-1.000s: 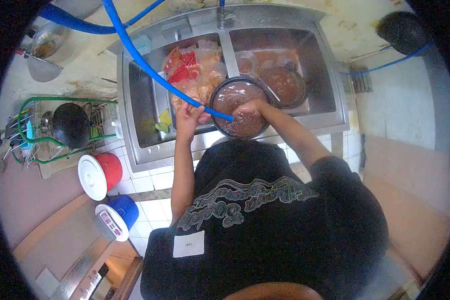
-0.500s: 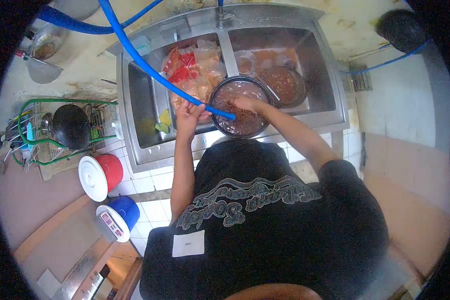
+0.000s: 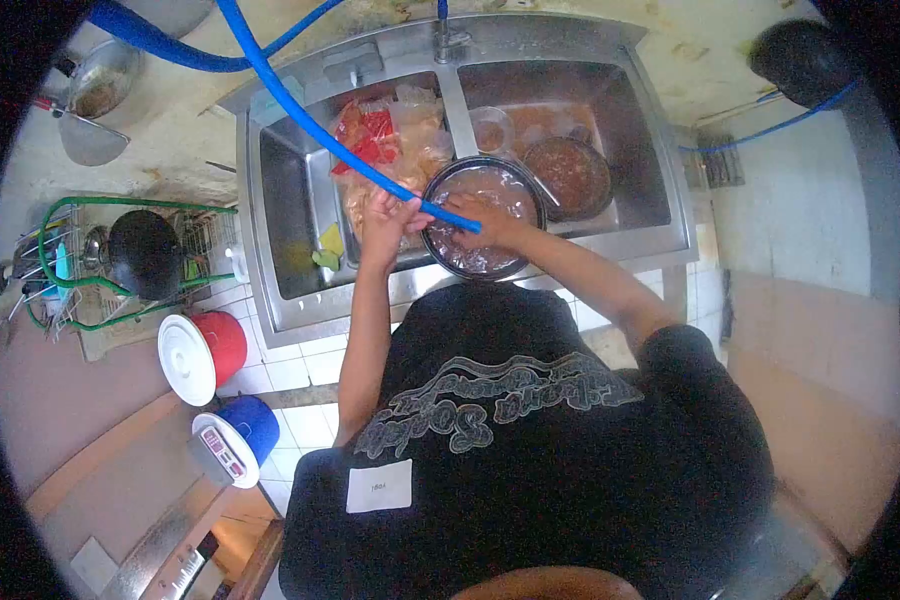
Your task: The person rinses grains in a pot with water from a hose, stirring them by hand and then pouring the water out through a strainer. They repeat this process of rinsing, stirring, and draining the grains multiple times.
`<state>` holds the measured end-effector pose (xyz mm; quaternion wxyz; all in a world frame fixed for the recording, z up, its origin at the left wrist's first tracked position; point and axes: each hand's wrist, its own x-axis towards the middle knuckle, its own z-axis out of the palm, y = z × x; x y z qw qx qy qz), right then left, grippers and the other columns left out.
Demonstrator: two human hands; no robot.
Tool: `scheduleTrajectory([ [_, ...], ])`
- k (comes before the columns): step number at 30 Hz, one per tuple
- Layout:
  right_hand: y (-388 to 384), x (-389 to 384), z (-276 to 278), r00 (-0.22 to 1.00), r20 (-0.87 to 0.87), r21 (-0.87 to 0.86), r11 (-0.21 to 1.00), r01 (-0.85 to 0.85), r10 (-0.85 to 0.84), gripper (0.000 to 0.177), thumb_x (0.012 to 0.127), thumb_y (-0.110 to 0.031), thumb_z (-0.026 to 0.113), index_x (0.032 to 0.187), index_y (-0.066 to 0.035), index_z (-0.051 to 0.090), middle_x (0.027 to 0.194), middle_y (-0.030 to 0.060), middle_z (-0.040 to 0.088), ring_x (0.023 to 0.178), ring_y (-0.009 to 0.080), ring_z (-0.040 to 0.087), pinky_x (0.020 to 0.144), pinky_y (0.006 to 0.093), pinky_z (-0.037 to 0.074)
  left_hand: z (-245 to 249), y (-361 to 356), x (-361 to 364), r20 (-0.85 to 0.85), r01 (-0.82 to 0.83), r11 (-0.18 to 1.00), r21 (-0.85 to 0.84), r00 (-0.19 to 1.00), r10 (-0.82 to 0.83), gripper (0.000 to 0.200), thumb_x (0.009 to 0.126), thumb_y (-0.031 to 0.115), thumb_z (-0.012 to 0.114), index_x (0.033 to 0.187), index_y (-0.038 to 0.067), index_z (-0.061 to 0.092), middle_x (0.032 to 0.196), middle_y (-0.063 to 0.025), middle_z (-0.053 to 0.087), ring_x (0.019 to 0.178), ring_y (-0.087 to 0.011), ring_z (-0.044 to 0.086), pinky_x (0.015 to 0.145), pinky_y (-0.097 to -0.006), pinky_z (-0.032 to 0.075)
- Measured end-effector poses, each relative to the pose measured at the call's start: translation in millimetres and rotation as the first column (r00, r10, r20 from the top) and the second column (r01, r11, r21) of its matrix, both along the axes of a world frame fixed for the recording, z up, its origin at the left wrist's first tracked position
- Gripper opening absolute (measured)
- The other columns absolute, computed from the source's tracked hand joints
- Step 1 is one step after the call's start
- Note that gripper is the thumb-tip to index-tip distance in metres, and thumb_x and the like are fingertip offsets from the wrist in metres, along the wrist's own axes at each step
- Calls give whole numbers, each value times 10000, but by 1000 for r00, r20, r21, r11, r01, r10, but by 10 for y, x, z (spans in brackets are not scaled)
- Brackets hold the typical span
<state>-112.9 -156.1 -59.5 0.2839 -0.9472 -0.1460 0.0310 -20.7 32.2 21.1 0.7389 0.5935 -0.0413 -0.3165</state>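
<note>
My left hand [image 3: 394, 222] is closed round a blue hose [image 3: 355, 165] near its end. The hose's open end hangs over a dark-rimmed round pot [image 3: 538, 190], which stands across the near side of the sink. Brownish water with small dark bits fills the pot. Inside it is my right hand [image 3: 492, 225], its fingers stretched out at the water; the hose end crosses in front of them and hides part of them. Crumpled clear and red plastic bags [image 3: 375, 140] lie in the left basin, just beyond my left hand.
The right basin [image 3: 620, 95] contains a second round vessel [image 3: 568, 178] with brown contents and a clear round container [image 3: 492, 128]. A yellow-green sponge [image 3: 328, 247] lies in the left basin. Left of the sink stand a green dish rack [image 3: 120, 203], a red bucket [image 3: 225, 345] and a blue bucket [image 3: 255, 425].
My left hand and the hose end have shifted slightly right. My right hand has moved a little left and toward me in the pot, and now sits behind the hose end.
</note>
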Motion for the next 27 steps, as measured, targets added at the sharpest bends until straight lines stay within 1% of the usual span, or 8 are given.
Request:
scheduleTrajectory([
  [5,-36,55,312,957,-290,-180,981,-72,17,590,783,-320,599,1303,-88,442,1328,206,441,1244,367,398,1065,435,295,-110,125,108,20,-56,997,49,998,55,243,847,16,608,1064,1,499,962,-105,611,709,-199,667,598,-253,568],
  [11,-55,93,294,998,32,98,994,51,-54,392,856,-289,560,1189,-83,555,1206,191,553,1085,367,534,966,430,396,78,-24,132,66,-38,999,-28,997,40,273,851,18,604,1097,5,487,985,-104,606,707,-205,669,595,-261,572],
  [13,-116,131,428,898,-428,320,912,256,-102,327,870,-258,568,1136,-71,600,1072,183,620,953,337,598,850,399,463,111,-65,151,50,-60,998,-29,997,62,261,851,24,607,1084,21,490,981,-89,609,707,-210,670,588,-265,573],
  [15,-159,99,341,955,-276,337,920,200,-107,286,868,-237,590,1107,-84,626,969,142,659,857,292,627,774,353,483,175,-110,146,51,-33,998,-50,998,35,251,862,20,587,1090,21,482,975,-101,614,725,-223,673,591,-265,578],
  [17,-154,89,280,801,-596,575,667,474,-55,320,902,-285,540,1140,-81,604,1054,104,641,987,251,601,832,376,478,219,-129,159,52,-7,998,-70,999,10,242,873,16,568,1096,22,475,970,-112,619,744,-236,676,594,-266,584],
  [18,-84,70,465,603,-798,582,298,757,27,452,931,-394,442,1246,-78,518,1223,81,551,1135,294,520,900,516,435,220,-143,176,61,-25,996,-88,998,30,237,873,16,568,1091,26,477,971,-112,621,739,-234,676,590,-263,583],
  [22,-196,147,546,405,-862,418,-26,908,304,612,940,-510,299,1348,-58,362,1392,86,371,1230,390,421,921,721,266,168,-153,287,103,-66,994,-85,992,75,233,870,19,576,1083,39,484,976,-105,628,731,-224,677,583,-265,581],
  [27,-245,147,598,394,-861,381,-105,918,322,564,958,-477,282,1289,-40,410,1274,141,478,1223,348,447,949,647,320,122,-139,427,125,-84,995,-52,988,90,243,864,30,593,1082,38,485,979,-102,630,731,-218,677,584,-269,580],
])
